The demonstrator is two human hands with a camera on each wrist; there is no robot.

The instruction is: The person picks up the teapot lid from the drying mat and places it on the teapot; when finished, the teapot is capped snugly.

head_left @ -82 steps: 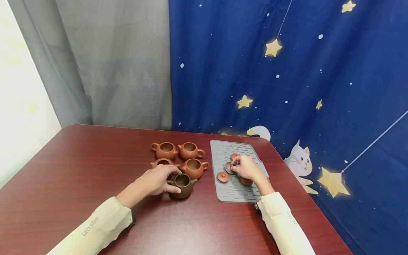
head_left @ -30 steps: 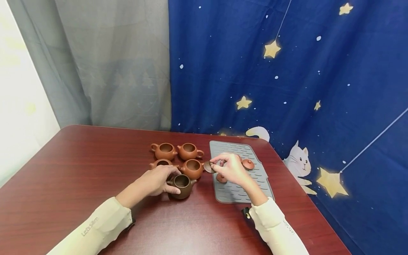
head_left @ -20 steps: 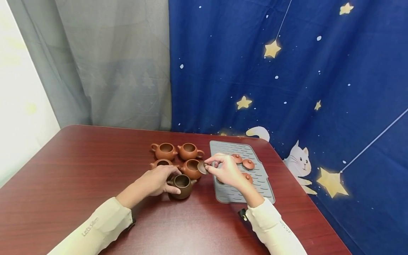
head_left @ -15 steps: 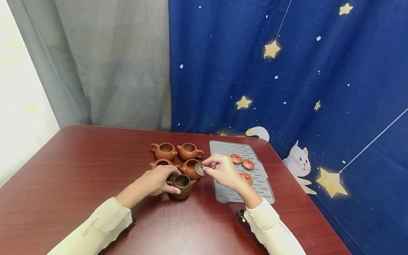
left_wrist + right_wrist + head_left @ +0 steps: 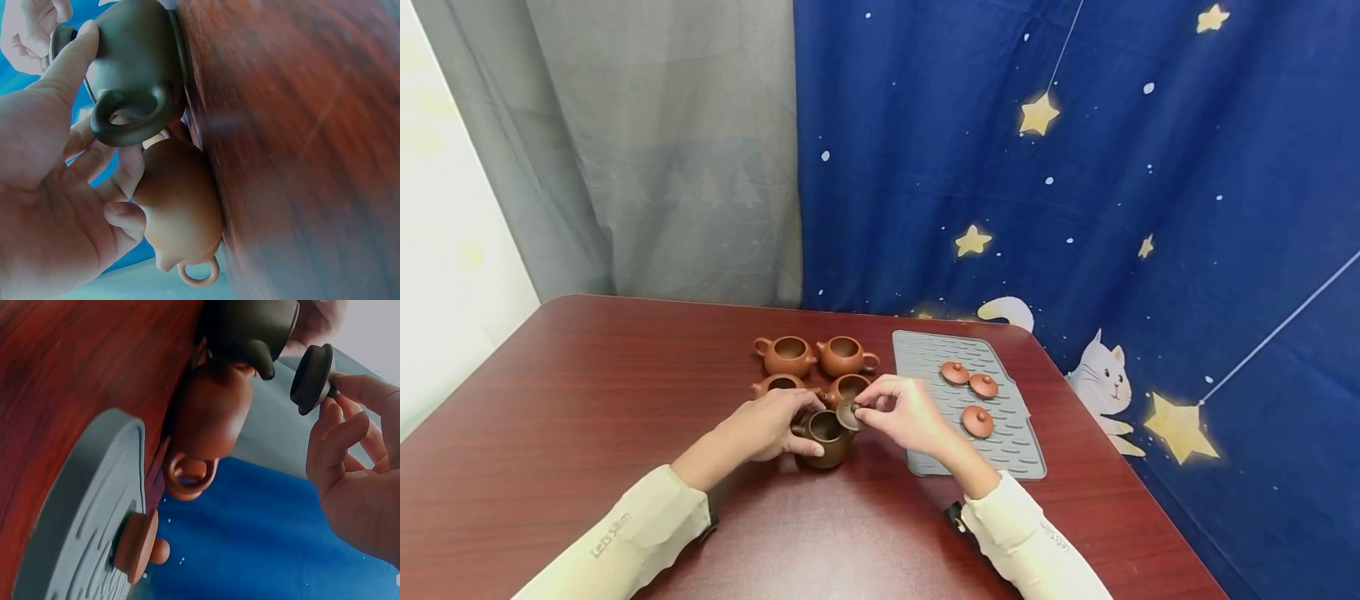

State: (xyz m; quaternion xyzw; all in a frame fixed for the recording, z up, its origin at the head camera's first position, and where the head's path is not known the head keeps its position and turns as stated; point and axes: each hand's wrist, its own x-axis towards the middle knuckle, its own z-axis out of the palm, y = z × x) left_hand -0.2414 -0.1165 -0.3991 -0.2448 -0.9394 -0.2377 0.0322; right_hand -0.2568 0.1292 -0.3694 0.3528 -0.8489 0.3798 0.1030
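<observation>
My left hand point(image 5: 771, 425) grips a dark brown teapot point(image 5: 823, 454) at the front of a cluster of pots, thumb on the near side and fingers behind. Its top is uncovered, and in the left wrist view its loop handle point(image 5: 134, 125) faces that hand. Between thumb and fingers my right hand point(image 5: 906, 414) pinches the knob of a matching dark lid point(image 5: 849, 415). The lid is tilted, just right of the teapot's opening. In the right wrist view the lid point(image 5: 314, 378) is apart from the rim, above the spout point(image 5: 261, 359).
Several orange-brown teapots without lids, one of them point(image 5: 787, 357) at the back left, stand close behind the dark one. To the right lies a grey ridged mat point(image 5: 992, 457) bearing three orange-brown lids, the nearest point(image 5: 977, 422) toward its front. Curtains hang behind the table point(image 5: 625, 375).
My right hand has picked the dark lid up off the mat and carried it left to the dark teapot's opening. My left hand has kept its hold on the teapot.
</observation>
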